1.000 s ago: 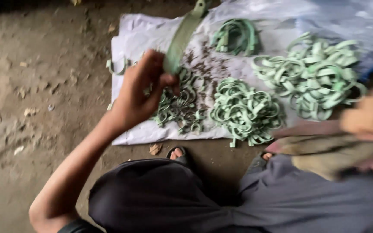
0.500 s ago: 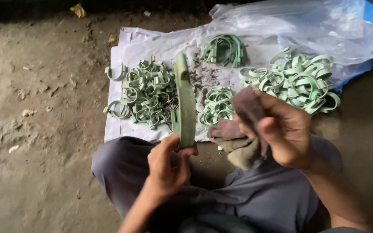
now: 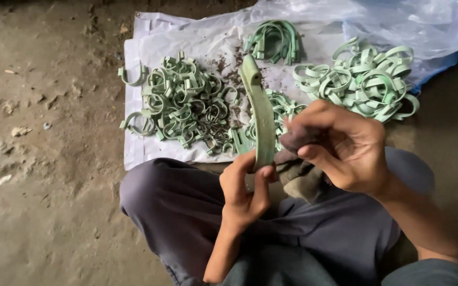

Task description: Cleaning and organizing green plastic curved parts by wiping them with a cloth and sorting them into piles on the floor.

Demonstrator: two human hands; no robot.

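My left hand (image 3: 246, 189) grips the near end of a long, pale green strap (image 3: 260, 111) that stands up and away from me over my lap. My right hand (image 3: 340, 145) holds a crumpled dark brown cloth (image 3: 299, 168) and presses it against the right side of the strap. Beyond the strap, a white sheet (image 3: 139, 151) on the ground carries piles of pale green curved clips (image 3: 178, 106), with another large pile (image 3: 364, 79) to the right and a small bundle (image 3: 274, 39) at the back.
A clear plastic bag (image 3: 398, 24) with a blue edge lies at the back right. Dark crumbs are scattered on the sheet's middle. Bare dirt ground (image 3: 43, 132) with small stones spreads to the left. My crossed legs in grey trousers (image 3: 186, 212) fill the foreground.
The left hand drew the green strap back from over the sheet to my lap. The right hand with the cloth came in from the right edge and closed against the strap.
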